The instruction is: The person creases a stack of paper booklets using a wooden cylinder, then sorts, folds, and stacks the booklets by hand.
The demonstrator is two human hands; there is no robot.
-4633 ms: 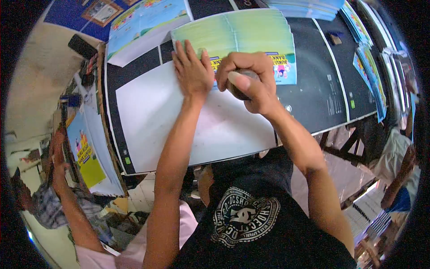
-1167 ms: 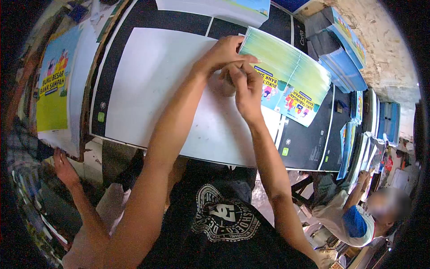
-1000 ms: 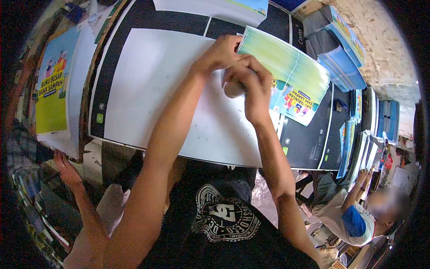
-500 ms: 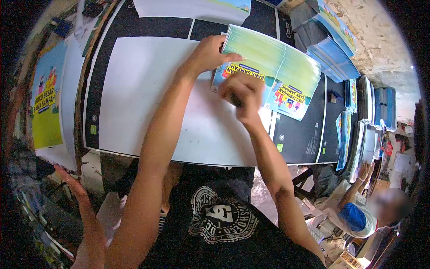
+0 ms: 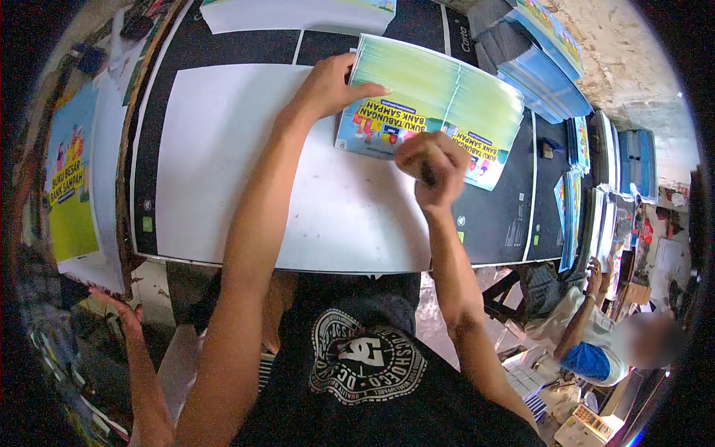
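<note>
Fanned printed covers (image 5: 424,82), green above and blue below with yellow title labels, lie on the table's far middle. At their left edge is my left hand (image 5: 331,88), its thumb on top of the sheets and its fingers curled behind the edge. My right hand (image 5: 436,164) is closed round a rounded dark object (image 5: 427,174) over the lower edge of the covers; motion blurs it, and what the object is cannot be made out. A large white sheet (image 5: 223,171) lies under my left forearm.
Stacked blue booklets (image 5: 540,82) stand at the back right, more prints (image 5: 570,216) at the right edge. A white stack (image 5: 298,16) lies at the back. Left, a poster pile (image 5: 71,179) sits on another surface. A co-worker (image 5: 596,343) is at right; another person's hand (image 5: 123,309) shows at left.
My right hand has moved right along the covers' lower edge, uncovering the left labels. My left hand, spread flat on the covers in the oldest frame, now grips their left edge. The view has shifted.
</note>
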